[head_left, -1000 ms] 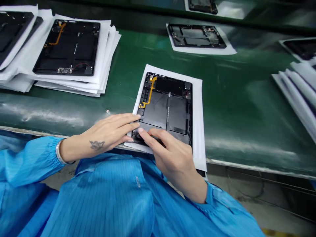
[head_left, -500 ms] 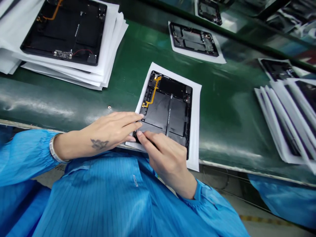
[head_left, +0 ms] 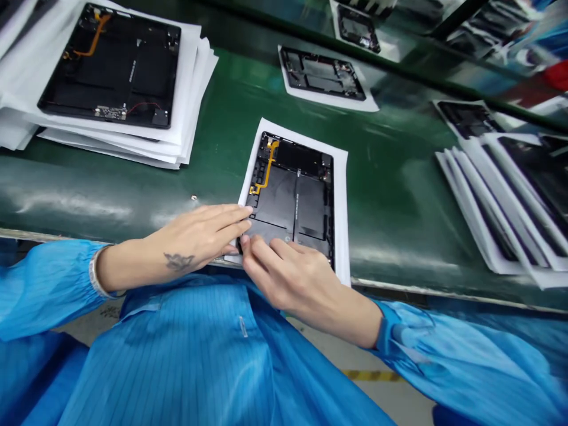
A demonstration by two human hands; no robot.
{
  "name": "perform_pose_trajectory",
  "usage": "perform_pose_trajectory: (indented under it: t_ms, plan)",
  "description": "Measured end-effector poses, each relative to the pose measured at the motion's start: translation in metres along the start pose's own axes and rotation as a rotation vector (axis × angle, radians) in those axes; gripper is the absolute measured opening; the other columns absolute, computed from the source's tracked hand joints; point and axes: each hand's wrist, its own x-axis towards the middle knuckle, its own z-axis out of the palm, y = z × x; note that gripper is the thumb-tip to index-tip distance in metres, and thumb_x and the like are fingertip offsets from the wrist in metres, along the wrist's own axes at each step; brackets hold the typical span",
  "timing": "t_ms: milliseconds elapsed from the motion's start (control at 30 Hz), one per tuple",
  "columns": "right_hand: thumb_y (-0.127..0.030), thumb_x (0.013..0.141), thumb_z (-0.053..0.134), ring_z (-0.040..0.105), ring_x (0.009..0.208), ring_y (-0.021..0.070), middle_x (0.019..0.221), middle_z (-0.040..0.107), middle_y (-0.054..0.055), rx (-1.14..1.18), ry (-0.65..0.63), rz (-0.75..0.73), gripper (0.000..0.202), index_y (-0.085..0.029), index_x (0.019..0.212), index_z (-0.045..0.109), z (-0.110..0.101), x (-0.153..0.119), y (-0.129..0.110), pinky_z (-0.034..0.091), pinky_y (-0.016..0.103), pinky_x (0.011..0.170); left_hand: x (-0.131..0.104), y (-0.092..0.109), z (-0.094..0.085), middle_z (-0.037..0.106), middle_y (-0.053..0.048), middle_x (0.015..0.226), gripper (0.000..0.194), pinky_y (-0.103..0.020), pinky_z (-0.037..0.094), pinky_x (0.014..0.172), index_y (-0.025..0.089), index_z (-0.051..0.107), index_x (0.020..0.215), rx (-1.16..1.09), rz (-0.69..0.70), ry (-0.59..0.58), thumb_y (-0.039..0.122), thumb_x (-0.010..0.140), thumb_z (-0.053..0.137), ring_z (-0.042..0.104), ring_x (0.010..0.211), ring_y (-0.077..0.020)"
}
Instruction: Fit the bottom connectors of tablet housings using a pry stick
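Observation:
A black tablet housing with an orange flex cable lies on a white sheet at the front edge of the green table. My left hand rests at the housing's left edge, its fingers extended and lying close together, the fingertips touching the rim. My right hand is over the near left corner, fingers curled and pressed together. Whatever may be between its fingertips is too small or hidden to make out. The near edge of the housing is covered by this hand.
On the left, another housing tops a stack of white sheets. Further back lies a housing on its sheet. At the right stands a leaning pile of sheets and housings. A small screw-like piece is on the table.
My right hand's fingers have curled more at the corner, and its forearm has swung outward to the right. My left hand stays at the edge. The view has shifted slightly.

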Motion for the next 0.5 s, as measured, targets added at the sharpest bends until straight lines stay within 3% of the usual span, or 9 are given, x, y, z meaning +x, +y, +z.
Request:
perform_pose_trajectory:
  t_ms: [167,267,333,400,500]
  plan:
    - [-0.011,0.097,0.048,0.049,0.061,0.0123,0.08,0.064,0.002,0.022,0.016,-0.008,0.021,-0.016,0.091,0.067,0.006,0.0,0.005,0.031,0.032,0.052,0.002,0.003,-0.005,0.051,-0.018,0.149,0.043,-0.044,0.046,0.116,0.009,0.048,0.143,0.01,-0.014,-0.028,0.028,0.104,0.047,0.049,0.141,-0.0251]
    - [-0.012,0.1,0.045,0.052,0.064,0.0128,0.079,0.066,0.001,0.05,0.076,0.065,0.025,-0.016,0.107,0.069,0.006,-0.006,0.011,0.034,0.031,0.054,0.001,0.003,-0.014,0.049,-0.019,0.151,0.047,-0.045,0.048,0.113,0.009,0.045,0.146,0.046,-0.005,-0.062,0.033,0.105,0.044,0.05,0.139,-0.0272]
    - [-0.018,0.102,0.048,0.053,0.063,0.0133,0.079,0.068,0.001,0.093,0.16,0.239,0.027,-0.018,0.122,0.065,0.004,-0.013,0.011,0.034,0.031,0.054,0.0,0.002,-0.022,0.047,-0.02,0.152,0.049,-0.047,0.05,0.11,0.008,0.044,0.146,0.072,-0.015,-0.05,0.036,0.106,0.042,0.051,0.138,-0.0299]
    - [-0.023,0.101,0.051,0.054,0.06,0.0135,0.08,0.069,0.001,0.227,0.319,0.507,0.03,-0.022,0.13,0.062,0.0,-0.022,0.006,0.037,0.03,0.054,-0.003,0.001,-0.029,0.05,-0.02,0.149,0.047,-0.047,0.053,0.107,0.009,0.047,0.144,0.089,-0.037,-0.008,0.035,0.105,0.043,0.054,0.135,-0.0308]
    - [-0.036,0.105,0.042,0.061,0.07,0.0166,0.088,0.069,0.004,0.51,0.551,0.784,0.033,-0.027,0.123,0.068,-0.003,-0.033,-0.007,0.047,0.032,0.063,-0.006,0.003,-0.031,0.058,-0.017,0.142,0.037,-0.046,0.055,0.104,0.011,0.055,0.136,0.107,-0.018,0.023,0.026,0.104,0.046,0.059,0.129,-0.0295]
